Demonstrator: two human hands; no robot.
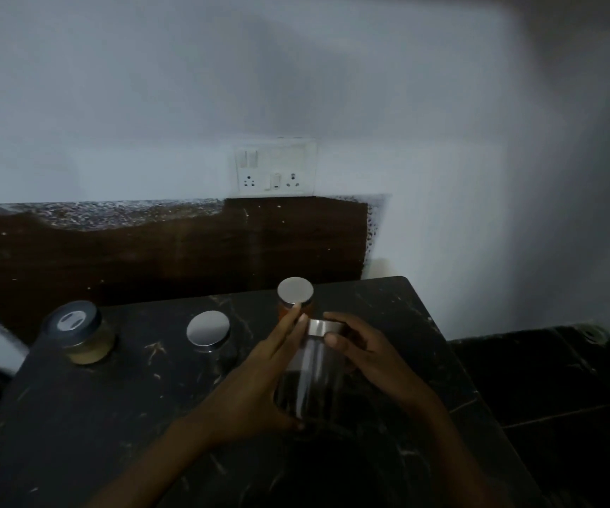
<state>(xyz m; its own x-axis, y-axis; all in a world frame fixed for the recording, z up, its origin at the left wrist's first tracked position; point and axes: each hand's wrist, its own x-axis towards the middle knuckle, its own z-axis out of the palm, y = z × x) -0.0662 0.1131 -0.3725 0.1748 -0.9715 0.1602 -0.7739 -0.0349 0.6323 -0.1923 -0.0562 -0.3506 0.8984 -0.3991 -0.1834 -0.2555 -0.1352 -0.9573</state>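
Left hand [263,372], right hand [367,348] clasp jar [312,379] (lid [326,327] far end); long axis leans toward wall [442,141].

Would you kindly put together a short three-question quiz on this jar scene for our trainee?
1. True or false: only the left hand holds the glass jar.
2. How many other jars stand on the table? A two, B three, C five.
3. Fill in: the right hand grips the glass jar at its ___ lid.
Key: 1 false, both hands hold it; 2 B; 3 metal.
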